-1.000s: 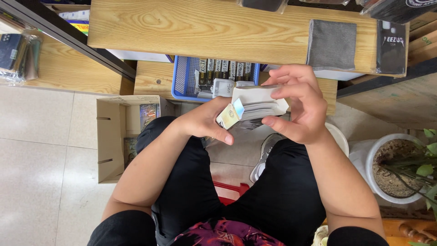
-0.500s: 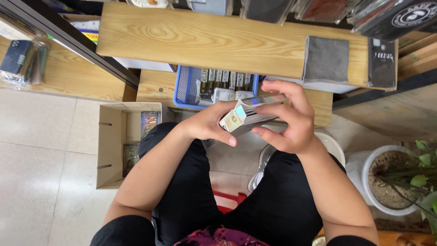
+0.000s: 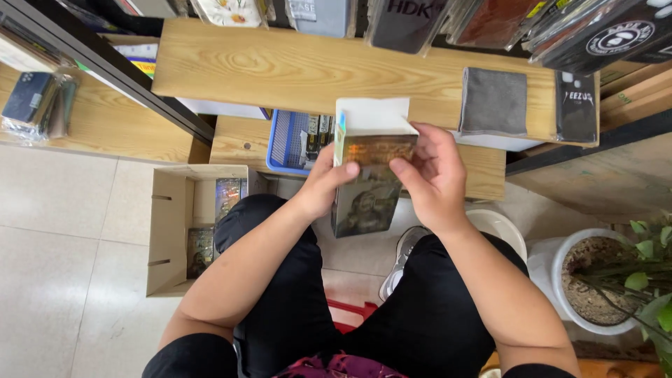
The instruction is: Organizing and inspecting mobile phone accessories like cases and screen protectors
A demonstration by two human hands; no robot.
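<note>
Over wooden shelf (image 3: 280, 66): tall box (image 3: 369, 175) upright, flap up, both hands' grip, L (image 3: 327, 183) & R (image 3: 430, 178).

I have just one view, from the camera worn on the head, looking steeply down over the lap at close range. It faces a wooden shelf (image 3: 280, 70) along the top edge, with tiled floor (image 3: 63, 266) at left and a potted plant (image 3: 616, 280) at right.

The left hand (image 3: 327, 183) hides the box's (image 3: 369, 175) left edge. The blue basket (image 3: 288, 142) behind the box is partly covered, its contents perhaps small packets. The plant (image 3: 647, 280) is cut off.
</note>
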